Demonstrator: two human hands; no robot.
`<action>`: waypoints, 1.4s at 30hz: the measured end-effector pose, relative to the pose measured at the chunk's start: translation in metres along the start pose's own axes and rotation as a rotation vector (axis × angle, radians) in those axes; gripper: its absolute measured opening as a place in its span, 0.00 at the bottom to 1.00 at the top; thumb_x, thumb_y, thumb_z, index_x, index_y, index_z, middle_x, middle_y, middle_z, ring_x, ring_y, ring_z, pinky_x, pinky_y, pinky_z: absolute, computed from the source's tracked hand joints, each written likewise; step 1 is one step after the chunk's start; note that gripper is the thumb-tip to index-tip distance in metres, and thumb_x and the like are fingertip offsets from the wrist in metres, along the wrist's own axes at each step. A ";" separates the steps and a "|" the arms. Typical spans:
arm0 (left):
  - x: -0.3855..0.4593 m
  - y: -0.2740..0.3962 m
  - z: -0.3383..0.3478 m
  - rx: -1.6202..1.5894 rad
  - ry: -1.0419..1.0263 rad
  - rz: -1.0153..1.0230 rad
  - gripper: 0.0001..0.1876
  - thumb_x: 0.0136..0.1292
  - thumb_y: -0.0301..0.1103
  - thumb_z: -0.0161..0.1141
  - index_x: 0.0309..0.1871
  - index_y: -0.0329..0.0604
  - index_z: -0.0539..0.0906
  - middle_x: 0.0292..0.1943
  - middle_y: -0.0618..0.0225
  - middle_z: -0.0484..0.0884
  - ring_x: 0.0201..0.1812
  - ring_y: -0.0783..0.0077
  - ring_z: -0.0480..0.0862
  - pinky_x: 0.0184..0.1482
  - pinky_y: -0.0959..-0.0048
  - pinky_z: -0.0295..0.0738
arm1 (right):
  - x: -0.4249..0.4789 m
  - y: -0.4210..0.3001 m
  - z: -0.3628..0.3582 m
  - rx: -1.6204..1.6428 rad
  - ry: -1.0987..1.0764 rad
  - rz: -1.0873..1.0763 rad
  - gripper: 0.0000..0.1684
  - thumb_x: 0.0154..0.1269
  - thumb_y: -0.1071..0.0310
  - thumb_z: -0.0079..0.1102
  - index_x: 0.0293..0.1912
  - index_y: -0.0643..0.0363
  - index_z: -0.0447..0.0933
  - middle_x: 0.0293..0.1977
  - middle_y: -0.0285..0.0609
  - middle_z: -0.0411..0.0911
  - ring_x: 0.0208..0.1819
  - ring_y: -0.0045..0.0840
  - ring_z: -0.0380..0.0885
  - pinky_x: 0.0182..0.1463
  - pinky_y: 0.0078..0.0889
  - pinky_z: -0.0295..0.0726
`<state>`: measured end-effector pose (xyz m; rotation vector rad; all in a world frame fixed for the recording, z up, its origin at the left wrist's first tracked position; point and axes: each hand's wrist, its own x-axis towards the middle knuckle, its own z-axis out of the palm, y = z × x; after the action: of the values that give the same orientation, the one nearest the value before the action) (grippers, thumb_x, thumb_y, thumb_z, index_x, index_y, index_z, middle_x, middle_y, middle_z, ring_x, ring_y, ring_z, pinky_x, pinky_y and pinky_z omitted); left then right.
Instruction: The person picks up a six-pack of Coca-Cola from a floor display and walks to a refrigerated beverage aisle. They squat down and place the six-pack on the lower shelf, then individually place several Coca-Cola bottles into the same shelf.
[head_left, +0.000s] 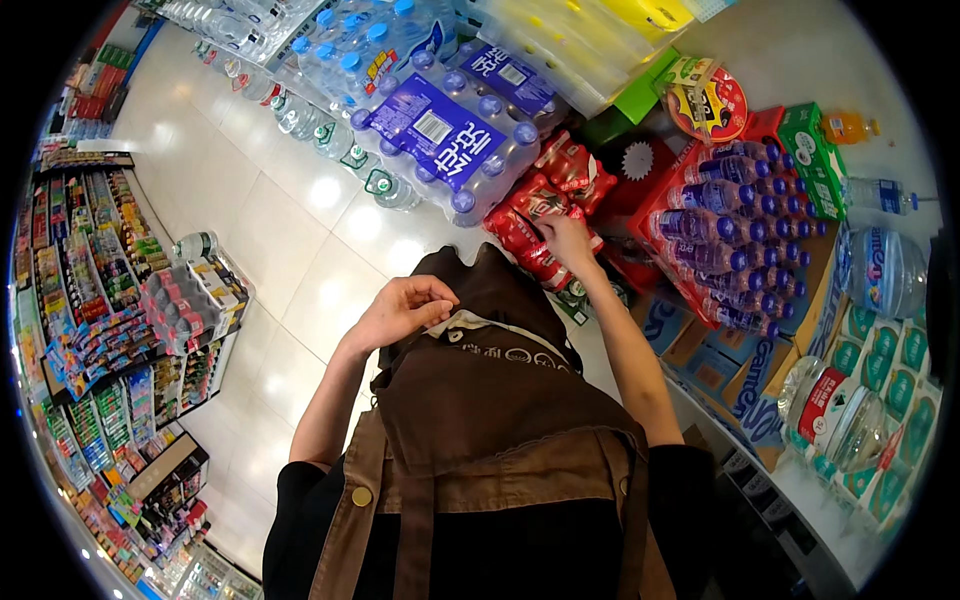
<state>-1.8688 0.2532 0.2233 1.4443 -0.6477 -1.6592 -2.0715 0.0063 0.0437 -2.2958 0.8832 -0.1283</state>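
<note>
My right hand (564, 238) reaches forward with its fingers curled at the top of a red shrink-wrapped drink pack (517, 225). A dark gap shows in the red pack beside my fingertips, which are partly hidden. Behind it lies a second red pack (576, 176). My left hand (409, 307) hovers in front of the brown apron (480, 397), fingers curled in and thumb tip close to the index finger, with nothing visible in it. Just beyond both hands sits a clear-wrapped bottle pack with a purple label (442, 135).
Purple-capped bottles (712, 225) fill a red-edged carton at right, above blue-printed cardboard boxes (697, 360). A large water bottle (832, 412) rests on tissue packs. Clear bottles (330, 139) line the tiled floor (292, 247). At left, a wrapped can pack (176, 307) tops stocked shelves (97, 262).
</note>
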 end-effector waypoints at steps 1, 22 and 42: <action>0.000 -0.001 0.004 -0.025 0.031 0.005 0.07 0.69 0.28 0.58 0.45 0.35 0.81 0.33 0.73 0.81 0.36 0.84 0.78 0.39 0.82 0.74 | 0.005 0.008 0.013 -0.110 -0.128 -0.017 0.13 0.64 0.65 0.54 0.44 0.56 0.84 0.35 0.50 0.84 0.39 0.41 0.83 0.46 0.43 0.79; -0.021 -0.056 0.051 -0.162 0.380 0.037 0.09 0.68 0.28 0.57 0.48 0.35 0.80 0.38 0.69 0.82 0.42 0.81 0.80 0.47 0.80 0.74 | 0.049 0.041 0.019 -0.563 -0.351 -0.197 0.31 0.49 0.52 0.71 0.53 0.50 0.77 0.42 0.49 0.82 0.50 0.41 0.78 0.58 0.50 0.68; 0.066 -0.015 0.067 0.672 0.480 0.531 0.37 0.47 0.38 0.74 0.61 0.41 0.72 0.55 0.52 0.76 0.55 0.52 0.78 0.56 0.64 0.74 | -0.044 -0.123 -0.123 0.483 -0.134 -0.152 0.15 0.53 0.64 0.72 0.34 0.61 0.76 0.24 0.37 0.79 0.25 0.16 0.74 0.30 0.21 0.72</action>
<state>-1.9371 0.1968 0.1894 1.8301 -1.2402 -0.6591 -2.0742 0.0334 0.2208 -1.8896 0.5373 -0.2243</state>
